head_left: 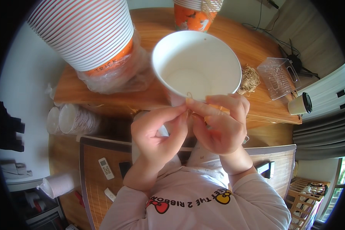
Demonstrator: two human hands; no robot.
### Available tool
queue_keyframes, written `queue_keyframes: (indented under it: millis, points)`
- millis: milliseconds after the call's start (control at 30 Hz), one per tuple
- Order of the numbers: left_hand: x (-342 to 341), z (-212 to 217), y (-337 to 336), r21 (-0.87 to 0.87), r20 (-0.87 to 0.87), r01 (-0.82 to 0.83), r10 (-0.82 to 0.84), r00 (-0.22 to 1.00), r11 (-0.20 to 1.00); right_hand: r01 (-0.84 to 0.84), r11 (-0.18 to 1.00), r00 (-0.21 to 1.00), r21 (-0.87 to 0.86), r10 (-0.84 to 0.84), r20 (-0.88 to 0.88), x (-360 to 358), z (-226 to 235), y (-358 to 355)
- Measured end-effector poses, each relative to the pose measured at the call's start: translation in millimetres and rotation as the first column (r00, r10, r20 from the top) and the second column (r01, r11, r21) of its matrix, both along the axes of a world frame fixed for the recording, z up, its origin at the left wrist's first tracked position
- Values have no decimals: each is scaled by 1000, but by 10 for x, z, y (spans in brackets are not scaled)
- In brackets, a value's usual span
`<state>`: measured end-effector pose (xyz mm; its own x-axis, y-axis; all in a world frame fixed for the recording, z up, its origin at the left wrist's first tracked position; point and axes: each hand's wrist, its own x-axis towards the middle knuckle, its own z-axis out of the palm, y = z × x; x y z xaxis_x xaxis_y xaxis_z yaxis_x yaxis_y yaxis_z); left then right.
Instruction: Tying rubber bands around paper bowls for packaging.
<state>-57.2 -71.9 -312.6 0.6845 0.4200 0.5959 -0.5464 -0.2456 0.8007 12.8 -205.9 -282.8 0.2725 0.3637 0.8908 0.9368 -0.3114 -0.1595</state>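
One thin beige cord (190,94) is pinched by the fingertips of the left hand (159,128) and the right hand (224,124) at the near rim of a white-lined paper bucket (197,57); its path is mostly hidden by the fingers and cannot be told. On the bench (153,25), a cord bundle (249,81) is seen just right of the bucket, and a bucket stack (82,34), partly wrapped in clear plastic (117,76), is placed at left.
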Motion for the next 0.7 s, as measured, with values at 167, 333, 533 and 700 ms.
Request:
queue_keyframes:
  millis: [167,333,533,700]
  points:
    - [3,-12,-14,-3,5,-31,31,999,1000,4,1000,998,1,-4,61,27,-27,5]
    - [-22,7,-34,-1,-37,-26,26,999,1000,16,999,997,28,-18,81,33,-59,10]
    - [-16,47,-40,123,-43,-55,61,997,991,6,998,994,64,-13,105,81,-99,-20]
    - [7,57,-62,155,-46,-73,81,996,985,106,994,994,24,-107,24,-26,-29,-61]
